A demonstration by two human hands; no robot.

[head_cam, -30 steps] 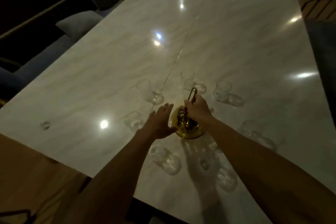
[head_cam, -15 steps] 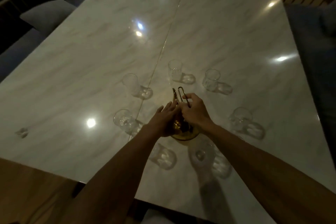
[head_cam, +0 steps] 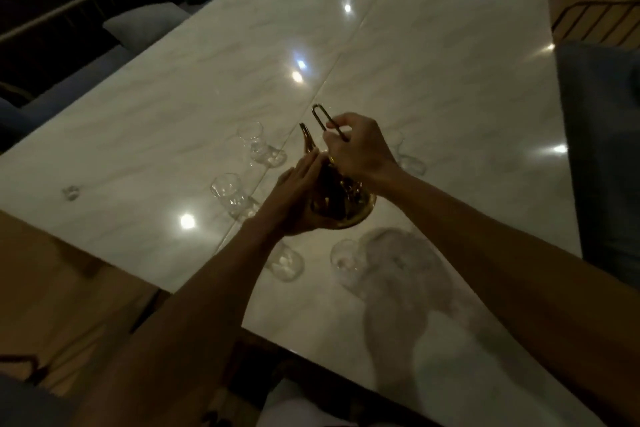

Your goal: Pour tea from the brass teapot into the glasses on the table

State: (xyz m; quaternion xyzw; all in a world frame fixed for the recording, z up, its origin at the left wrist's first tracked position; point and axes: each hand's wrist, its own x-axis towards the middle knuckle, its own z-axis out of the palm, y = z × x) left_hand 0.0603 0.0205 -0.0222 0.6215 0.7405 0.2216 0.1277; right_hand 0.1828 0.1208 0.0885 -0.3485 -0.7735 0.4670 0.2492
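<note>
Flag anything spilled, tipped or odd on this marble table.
Nothing looks spilled. The clear glasses in view stand upright, like one left of the pot. The brass teapot is held in the right hand and left hand.

Brass teapot (head_cam: 341,199) held above white marble table (head_cam: 450,80), off the surface. Right hand (head_cam: 360,149) gripping looped handle (head_cam: 323,121); left hand (head_cam: 296,198) cupping pot's left side. Clear glasses around it: two toward left edge (head_cam: 227,189) (head_cam: 254,140), two toward near edge (head_cam: 285,262) (head_cam: 344,256), one right (head_cam: 403,152).

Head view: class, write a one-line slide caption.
Both hands, right and left, hold a brass teapot above glasses on a marble table.
</note>
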